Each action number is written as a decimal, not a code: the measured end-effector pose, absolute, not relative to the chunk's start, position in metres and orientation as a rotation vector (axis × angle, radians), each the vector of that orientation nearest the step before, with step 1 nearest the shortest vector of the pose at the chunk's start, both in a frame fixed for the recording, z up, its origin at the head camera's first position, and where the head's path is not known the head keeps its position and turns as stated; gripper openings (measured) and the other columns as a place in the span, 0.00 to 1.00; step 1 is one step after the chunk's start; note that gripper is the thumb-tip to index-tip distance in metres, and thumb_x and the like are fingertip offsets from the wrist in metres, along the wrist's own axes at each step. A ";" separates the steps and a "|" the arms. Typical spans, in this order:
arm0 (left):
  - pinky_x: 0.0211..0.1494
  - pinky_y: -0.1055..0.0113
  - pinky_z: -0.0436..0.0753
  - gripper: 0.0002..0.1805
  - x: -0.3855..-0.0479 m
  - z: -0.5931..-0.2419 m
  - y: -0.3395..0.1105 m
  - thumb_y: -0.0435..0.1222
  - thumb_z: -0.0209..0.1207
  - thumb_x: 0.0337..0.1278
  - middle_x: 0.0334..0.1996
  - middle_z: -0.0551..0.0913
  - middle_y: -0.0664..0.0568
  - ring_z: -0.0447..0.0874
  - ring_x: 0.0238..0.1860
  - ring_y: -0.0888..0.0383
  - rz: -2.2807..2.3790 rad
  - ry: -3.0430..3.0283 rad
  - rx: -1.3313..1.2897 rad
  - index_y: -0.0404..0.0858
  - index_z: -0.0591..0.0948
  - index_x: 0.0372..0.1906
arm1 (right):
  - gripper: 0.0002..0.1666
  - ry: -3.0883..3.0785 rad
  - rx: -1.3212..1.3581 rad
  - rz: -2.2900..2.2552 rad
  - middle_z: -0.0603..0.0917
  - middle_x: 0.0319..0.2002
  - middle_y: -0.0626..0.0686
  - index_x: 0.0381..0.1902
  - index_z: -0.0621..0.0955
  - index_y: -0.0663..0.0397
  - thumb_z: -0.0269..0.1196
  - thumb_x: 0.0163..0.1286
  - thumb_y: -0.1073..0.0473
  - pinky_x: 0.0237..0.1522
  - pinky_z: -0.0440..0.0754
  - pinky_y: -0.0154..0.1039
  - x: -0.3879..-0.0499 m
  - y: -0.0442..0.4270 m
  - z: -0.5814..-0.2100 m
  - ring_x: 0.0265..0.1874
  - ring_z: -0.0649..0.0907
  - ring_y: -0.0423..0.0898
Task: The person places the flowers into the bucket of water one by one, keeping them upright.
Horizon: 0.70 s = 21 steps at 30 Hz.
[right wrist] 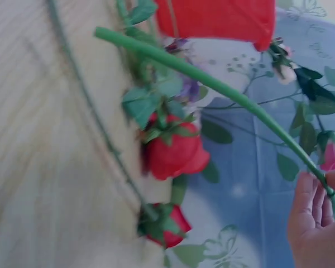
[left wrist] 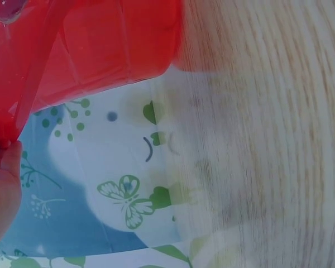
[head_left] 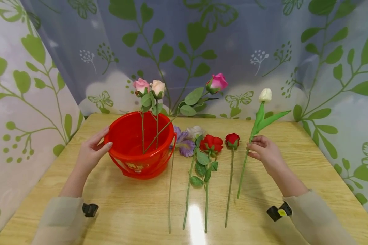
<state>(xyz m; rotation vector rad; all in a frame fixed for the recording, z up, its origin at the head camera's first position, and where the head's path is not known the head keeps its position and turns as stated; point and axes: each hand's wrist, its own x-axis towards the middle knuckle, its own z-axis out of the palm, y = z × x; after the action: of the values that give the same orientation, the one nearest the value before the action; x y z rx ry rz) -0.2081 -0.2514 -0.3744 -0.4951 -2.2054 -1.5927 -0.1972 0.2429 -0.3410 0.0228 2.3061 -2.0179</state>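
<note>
My left hand [head_left: 93, 149] holds the rim of a red bucket [head_left: 138, 160] at its left side; the left wrist view shows the fingertips against the bucket [left wrist: 117, 44]. Inside the bucket stand a pink rose [head_left: 141, 85], a cream rose [head_left: 157, 88] and a magenta rose [head_left: 217, 82], the last leaning far right. Between thumb and fingers, my right hand [head_left: 265, 153] pinches the stem of a white tulip [head_left: 265, 95] above the table. In the right wrist view that green stem [right wrist: 212, 84] slants across, its lower end free.
Right of the bucket, on the wooden table [head_left: 125, 211], lie a purple flower [head_left: 186, 147], a whitish flower [head_left: 195, 132], a large red flower [head_left: 211, 143] and a small red rose [head_left: 232, 140], stems toward me. A patterned curtain [head_left: 178, 51] hangs behind the table.
</note>
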 end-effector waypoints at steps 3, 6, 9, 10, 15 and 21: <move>0.47 0.80 0.71 0.25 -0.208 -0.376 -0.252 0.21 0.56 0.49 0.58 0.65 0.39 0.66 0.56 0.67 -1.590 -2.199 -0.490 0.23 0.67 0.56 | 0.14 2.240 0.018 -2.115 0.69 0.38 0.53 0.45 0.64 0.65 0.53 0.64 0.66 0.39 0.78 0.31 -0.199 0.235 -0.335 0.35 0.77 0.37; 0.47 0.80 0.71 0.25 -0.208 -0.376 -0.251 0.22 0.56 0.50 0.59 0.66 0.39 0.66 0.56 0.66 -1.598 -2.198 -0.486 0.23 0.67 0.56 | 0.12 2.162 0.004 -2.220 0.69 0.37 0.52 0.44 0.65 0.62 0.54 0.64 0.67 0.38 0.79 0.31 -0.200 0.228 -0.330 0.34 0.77 0.38; 0.47 0.80 0.71 0.25 -0.208 -0.375 -0.250 0.21 0.56 0.50 0.58 0.66 0.38 0.66 0.56 0.67 -1.600 -2.194 -0.483 0.23 0.67 0.56 | 0.12 2.113 0.001 -2.289 0.69 0.37 0.52 0.44 0.66 0.61 0.54 0.63 0.68 0.37 0.79 0.31 -0.203 0.221 -0.324 0.35 0.77 0.40; 0.47 0.80 0.71 0.25 -0.208 -0.375 -0.249 0.21 0.55 0.50 0.58 0.65 0.37 0.66 0.56 0.67 -1.600 -2.191 -0.482 0.23 0.67 0.56 | 0.13 2.102 0.007 -2.309 0.69 0.37 0.52 0.44 0.66 0.61 0.55 0.62 0.68 0.38 0.79 0.31 -0.204 0.218 -0.321 0.36 0.77 0.41; 0.47 0.80 0.71 0.24 -0.207 -0.375 -0.249 0.20 0.55 0.49 0.58 0.66 0.37 0.66 0.55 0.68 -1.600 -2.172 -0.489 0.22 0.67 0.55 | 0.20 2.068 0.022 -2.399 0.67 0.40 0.54 0.49 0.65 0.63 0.57 0.60 0.69 0.36 0.79 0.30 -0.210 0.205 -0.308 0.38 0.76 0.43; 0.47 0.80 0.72 0.24 -0.207 -0.374 -0.249 0.20 0.55 0.49 0.57 0.66 0.37 0.66 0.55 0.68 -1.599 -2.167 -0.488 0.22 0.67 0.55 | 0.30 1.924 -0.098 -2.557 0.69 0.41 0.55 0.56 0.60 0.67 0.59 0.58 0.70 0.37 0.79 0.30 -0.214 0.189 -0.290 0.37 0.76 0.43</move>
<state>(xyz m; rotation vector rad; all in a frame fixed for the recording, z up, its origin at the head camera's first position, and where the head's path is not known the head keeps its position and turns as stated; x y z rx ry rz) -0.2071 -0.2490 -0.3740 -0.4877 -2.1670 -1.5993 -0.2141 0.1892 -0.2901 -0.0984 1.9236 -2.5570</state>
